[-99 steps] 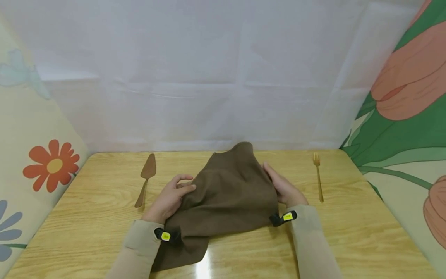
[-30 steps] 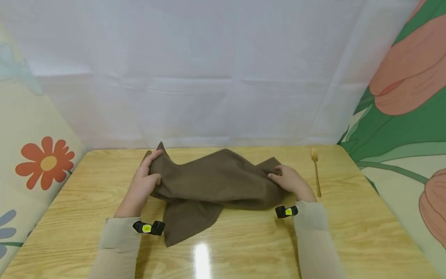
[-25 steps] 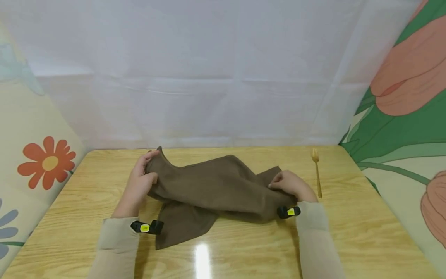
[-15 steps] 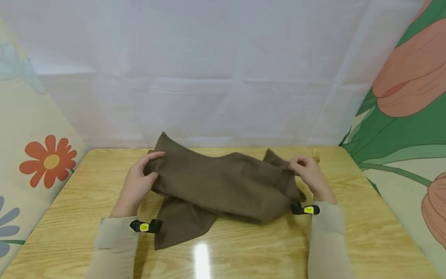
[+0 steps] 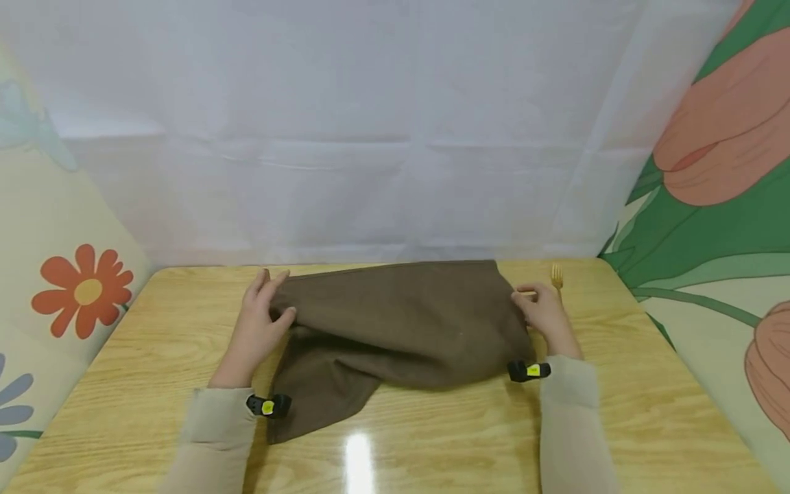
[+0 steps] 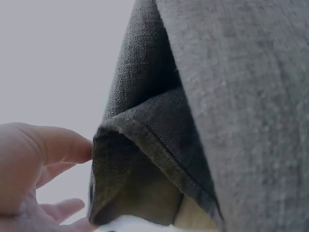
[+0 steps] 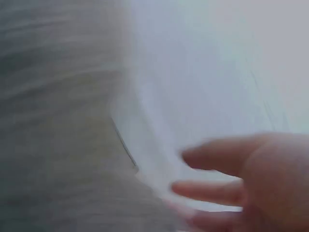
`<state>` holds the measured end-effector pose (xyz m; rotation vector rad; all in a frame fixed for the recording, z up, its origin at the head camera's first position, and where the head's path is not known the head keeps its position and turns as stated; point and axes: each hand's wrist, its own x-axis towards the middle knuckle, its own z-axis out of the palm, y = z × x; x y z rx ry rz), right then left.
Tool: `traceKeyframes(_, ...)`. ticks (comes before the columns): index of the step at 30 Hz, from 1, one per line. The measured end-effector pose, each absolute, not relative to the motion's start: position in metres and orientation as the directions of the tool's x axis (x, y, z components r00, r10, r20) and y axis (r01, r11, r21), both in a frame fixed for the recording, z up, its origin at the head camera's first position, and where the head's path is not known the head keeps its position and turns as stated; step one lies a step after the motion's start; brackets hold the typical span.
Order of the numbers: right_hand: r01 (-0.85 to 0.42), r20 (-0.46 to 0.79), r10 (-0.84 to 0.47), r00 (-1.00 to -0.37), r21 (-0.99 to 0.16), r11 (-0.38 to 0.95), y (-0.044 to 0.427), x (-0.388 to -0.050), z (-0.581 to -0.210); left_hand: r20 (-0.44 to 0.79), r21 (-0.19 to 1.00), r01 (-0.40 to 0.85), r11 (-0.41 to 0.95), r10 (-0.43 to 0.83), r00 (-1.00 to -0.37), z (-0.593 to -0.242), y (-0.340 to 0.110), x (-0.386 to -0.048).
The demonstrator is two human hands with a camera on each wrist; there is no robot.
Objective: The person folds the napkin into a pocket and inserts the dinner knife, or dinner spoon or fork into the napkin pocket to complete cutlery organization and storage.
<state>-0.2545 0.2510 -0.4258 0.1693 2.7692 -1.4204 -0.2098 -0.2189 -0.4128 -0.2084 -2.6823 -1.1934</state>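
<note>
A brown cloth napkin [image 5: 401, 315] lies folded over itself and rumpled across the middle of the table, one corner [image 5: 321, 405] sticking out at the front left. At its left end my left hand [image 5: 256, 322] has its fingers spread, the thumb and fingertips touching the edge. The left wrist view shows the napkin's hemmed fold [image 6: 159, 150] standing hollow beside that hand. My right hand [image 5: 543, 312] is at the right end; in the blurred right wrist view its fingers [image 7: 207, 193] are extended, with a gap between the upper ones and the cloth.
A gold fork [image 5: 557, 276] lies at the back right, its handle mostly hidden by the right hand. The wooden table [image 5: 432, 439] ends at a white cloth backdrop [image 5: 395, 171]. Flower-patterned panels [image 5: 722, 158] flank both sides.
The napkin is stretched wider and its back edge now runs straight. My right hand has moved right and come off the cloth. The cake server at left is no longer visible.
</note>
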Motion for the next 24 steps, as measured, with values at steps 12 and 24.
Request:
traceKeyframes(12, 0.059, -0.251, -0.229, -0.940, -0.784, 0.619, 0.261, -0.243, -0.418, -0.142, 0.534, -0.120, 0.837, -0.052, -0.989, -0.413, -0.216, -0.198)
traceKeyframes(24, 0.072, -0.200, -0.126, -0.972, -0.759, 0.647, 0.259, -0.246, -0.420, -0.223, 0.617, -0.112, 0.779, 0.037, -0.974, -0.410, -0.222, -0.198)
